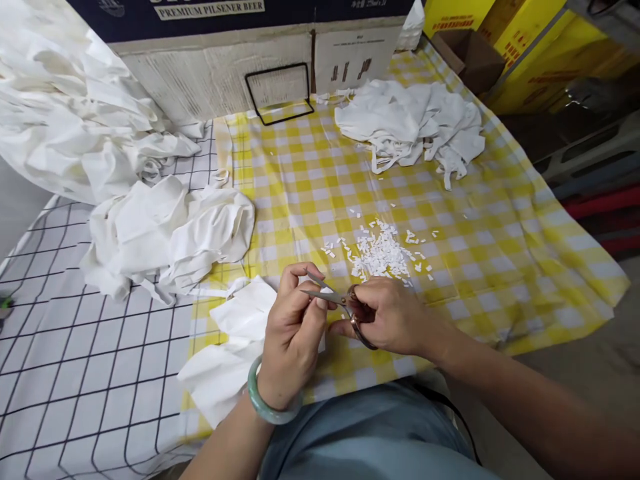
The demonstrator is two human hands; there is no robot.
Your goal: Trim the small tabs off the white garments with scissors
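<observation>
My right hand [400,313] is closed around the handles of a pair of scissors [343,301], whose blades are parted and point left. A small white bit shows between the blades. My left hand [295,327], wearing a green bangle [270,403], pinches the edge of a white cloth piece [250,310] right at the blades. The rest of that cloth spreads on the table to the left, partly hidden behind my hand and wrist. Just beyond the scissors lies a heap of small white clippings [383,253].
Crumpled white cloth pieces [170,233] lie left, below a larger white cloth pile [75,113]. Another white cloth pile [410,123] rests at the back right. A black wire stand [280,122] leans near a cardboard beer box [220,73]. A yellow checked tablecloth [490,267] covers the table.
</observation>
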